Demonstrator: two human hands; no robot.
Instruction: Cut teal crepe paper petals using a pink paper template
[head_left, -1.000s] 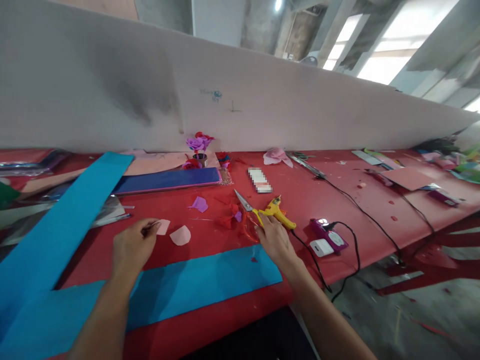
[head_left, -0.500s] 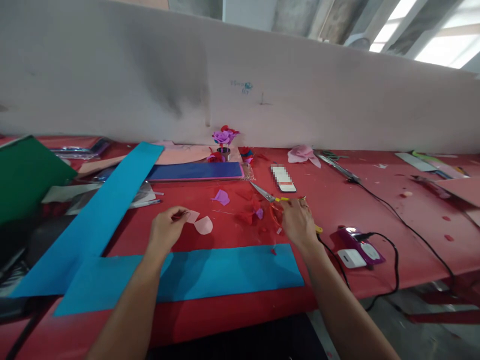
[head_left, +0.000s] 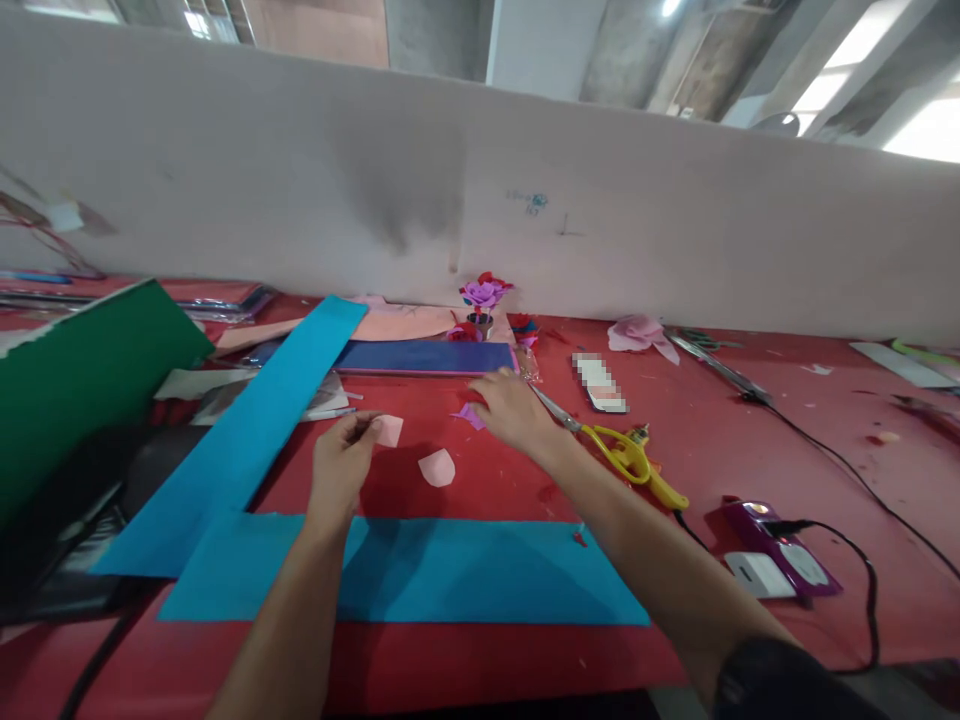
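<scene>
Between the thumb and fingers of my left hand [head_left: 343, 450] is a small pink paper piece [head_left: 389, 431]. A second pink paper petal [head_left: 437, 468] lies on the red table to the right of it. My right hand [head_left: 511, 410] is over the table with its fingers extended and nothing visible in them. Just by its fingertips lies a purple paper scrap [head_left: 470, 416]. Yellow-handled scissors [head_left: 616, 452] rest on the table right of that hand, blades pointing to the back left, beside a yellow-handled tool [head_left: 666, 492] with a cord.
Blue paper strips [head_left: 480, 575] lie along the front and slant left. Behind stand paper flowers [head_left: 484, 292] in a small pot. A phone [head_left: 598, 382], a purple power strip [head_left: 784, 550] with cords, and a green sheet [head_left: 112, 370] surround the work area.
My right hand has left the scissors and moved left toward the purple scrap. My left hand still holds the pink piece. The view has turned a little to the left.
</scene>
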